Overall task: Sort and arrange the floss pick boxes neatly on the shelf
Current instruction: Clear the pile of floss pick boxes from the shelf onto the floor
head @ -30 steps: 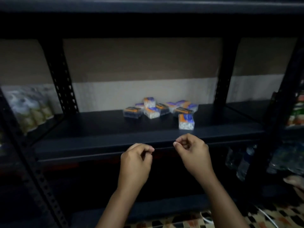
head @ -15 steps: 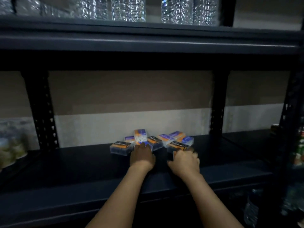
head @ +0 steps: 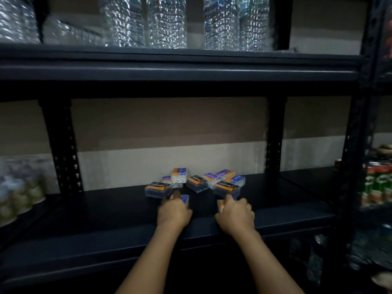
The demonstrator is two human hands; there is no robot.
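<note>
Several small floss pick boxes lie in a loose cluster at the back middle of the dark shelf (head: 106, 213). Some have black and orange labels, like the charcoal box (head: 158, 188) at the left and another charcoal box (head: 226, 188) at the right. Others are clear with blue and orange labels, such as the upright box (head: 179, 175). My left hand (head: 174, 212) grips a blue and orange box (head: 185, 199) in front of the cluster. My right hand (head: 235, 214) grips another box (head: 221, 205), of which only an orange edge shows.
Water bottles (head: 167, 20) stand on the shelf above. Packaged goods (head: 19, 194) sit at the far left and cans (head: 377, 183) on the neighbouring rack at the right. Black perforated uprights (head: 63, 149) flank the bay. More bottles (head: 316, 259) stand below at the right.
Both hands reached from below the shelf edge onto the shelf and each took hold of a box, now drawn slightly toward me. The view tilted upward.
</note>
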